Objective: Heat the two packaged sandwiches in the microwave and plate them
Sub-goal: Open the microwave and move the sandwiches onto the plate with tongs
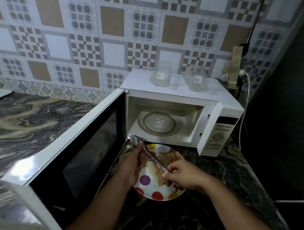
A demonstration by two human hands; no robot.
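A white microwave (209, 107) stands with its door (72, 146) swung wide open to the left; only the glass turntable (158, 123) is inside. In front of it a white plate with coloured dots (154, 188) sits on the dark counter and carries toasted sandwich pieces (170, 157). Metal tongs (146, 152) stretch across the plate. My right hand (183, 176) grips the tongs' handle end. My left hand (132, 164) lies at the plate's left edge, fingers curled by the tongs' tips. Two clear plastic sandwich packages (163, 76), (196, 80) sit on top of the microwave.
Marbled counter (29, 126) stretches to the left of the open door. A patterned tiled wall (98, 41) is behind. A power strip (235, 66) with cables hangs at the right beside a dark surface (285, 104). A white cable (293, 201) lies on the counter.
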